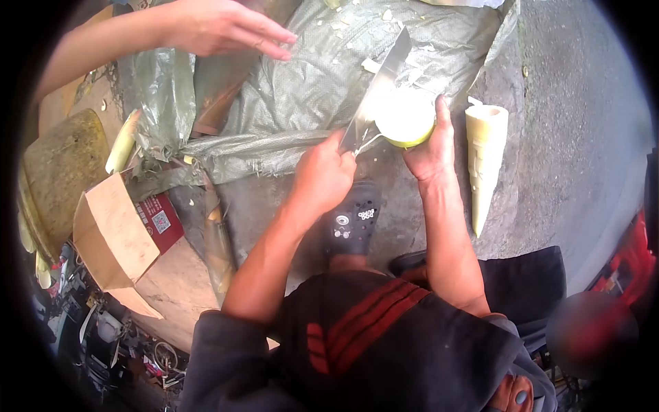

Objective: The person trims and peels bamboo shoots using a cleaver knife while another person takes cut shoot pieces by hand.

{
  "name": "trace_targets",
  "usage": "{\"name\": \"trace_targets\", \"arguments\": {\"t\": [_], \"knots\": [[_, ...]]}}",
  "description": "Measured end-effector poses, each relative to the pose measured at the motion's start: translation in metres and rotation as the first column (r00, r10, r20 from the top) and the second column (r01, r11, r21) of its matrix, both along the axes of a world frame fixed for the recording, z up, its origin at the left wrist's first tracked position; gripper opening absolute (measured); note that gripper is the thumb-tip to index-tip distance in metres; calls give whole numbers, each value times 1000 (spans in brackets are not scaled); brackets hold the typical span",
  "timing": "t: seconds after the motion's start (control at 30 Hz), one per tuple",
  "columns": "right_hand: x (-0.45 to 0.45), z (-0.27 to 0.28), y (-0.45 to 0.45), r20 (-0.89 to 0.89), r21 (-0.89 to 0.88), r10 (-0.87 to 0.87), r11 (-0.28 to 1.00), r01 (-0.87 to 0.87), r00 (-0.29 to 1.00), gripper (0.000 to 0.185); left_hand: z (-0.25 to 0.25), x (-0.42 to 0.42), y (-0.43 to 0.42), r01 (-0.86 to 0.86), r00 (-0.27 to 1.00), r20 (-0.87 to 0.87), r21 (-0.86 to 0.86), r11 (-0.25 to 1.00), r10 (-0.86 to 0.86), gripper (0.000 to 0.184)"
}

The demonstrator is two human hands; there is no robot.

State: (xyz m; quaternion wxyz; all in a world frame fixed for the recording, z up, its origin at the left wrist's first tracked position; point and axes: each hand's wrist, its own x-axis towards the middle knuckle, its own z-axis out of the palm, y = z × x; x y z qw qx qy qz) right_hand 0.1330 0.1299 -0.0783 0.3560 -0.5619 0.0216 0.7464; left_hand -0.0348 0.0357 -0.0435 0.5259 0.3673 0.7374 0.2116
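Steel knife (394, 63) is clamped in the left hand (321, 180); the right hand (434, 154) grips the pale vegetable (403, 120). Hazard: blade skidding off the rounded side could cut the supporting palm.

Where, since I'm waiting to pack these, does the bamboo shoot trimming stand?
One peeled bamboo shoot, lying on the ground at right, looks done. In work: a pale shoot piece with a yellow-green edge in the right hand, the left hand holding a knife beside it. Apparently left: a brown-sheathed shoot near the cardboard box; how many more, I can't tell.
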Motion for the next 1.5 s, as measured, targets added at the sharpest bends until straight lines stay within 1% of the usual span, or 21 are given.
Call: {"name": "trace_targets", "arguments": {"t": [0.07,0.1,0.17,0.27,0.3,0.37,0.4,0.47,0.53,0.63,0.67,0.87,0.93,1.07,1.17,1.27,1.33,1.37,1.43,1.5], "knots": [[3,-6,-1,-7,-3,25,1000,-25,1000,67,-4,-1,-9,-34,999,29,-49,998,35,41],[5,-8,1,-10,0,39,999,-39,999,66,-3,-1,-11,-45,999,29,-33,998,46,39],[5,-8,3,39,-34,34,999,-32,999,64,1,-4,-17,-68,997,26,-2,998,68,36],[3,-4,5,107,-67,-14,998,21,994,59,27,-11,-22,143,970,-193,-41,989,-148,26],[2,-3,5,130,-74,-35,996,45,991,58,32,-13,-27,248,936,-266,34,968,-230,22],[-5,-1,4,205,-6,-145,989,149,968,55,41,-15,-36,456,833,-423,157,876,-357,15],[-8,-1,3,238,29,-198,980,197,951,53,47,-15,-38,494,805,-434,111,862,-405,15],[-7,-10,-3,163,59,-220,975,213,962,54,56,-14,-40,565,742,-449,20,825,-497,18],[-11,-10,-6,117,99,-253,965,242,960,55,60,-13,-44,570,732,-464,17,821,-499,19],[-22,0,-5,236,44,-282,959,280,930,52,61,-13,-48,579,713,-475,-15,815,-515,19],[-22,-2,-5,234,50,-284,959,280,930,51,61,-14,-48,581,707,-480,-27,814,-520,18],[-22,-18,-11,206,125,-331,942,311,921,51,47,-3,-36,535,754,-402,-85,841,-520,17],[-24,-16,-13,232,148,-340,938,312,912,52,35,3,-29,514,780,-398,-35,857,-484,17],[-27,-8,-9,271,126,-328,944,305,905,51,23,12,-13,490,809,-408,74,869,-422,16],[-29,-2,-5,261,117,-301,953,280,917,49,8,16,4,522,777,-443,55,851,-447,16],[-28,-4,1,254,119,-290,956,268,923,47,1,16,17,504,807,-419,122,855,-416,15],[-29,1,3,248,90,-293,956,279,923,46,-1,17,26,522,795,-422,108,846,-437,15],[-28,2,1,250,90,-269,963,254,930,45,0,18,28,533,787,-423,99,840,-449,15],[-24,-2,8,246,112,-221,974,199,944,45,-2,19,36,530,792,-429,130,838,-434,15],[-24,-3,9,248,108,-225,973,204,942,45,-3,21,40,531,793,-430,138,836,-432,15]]}}
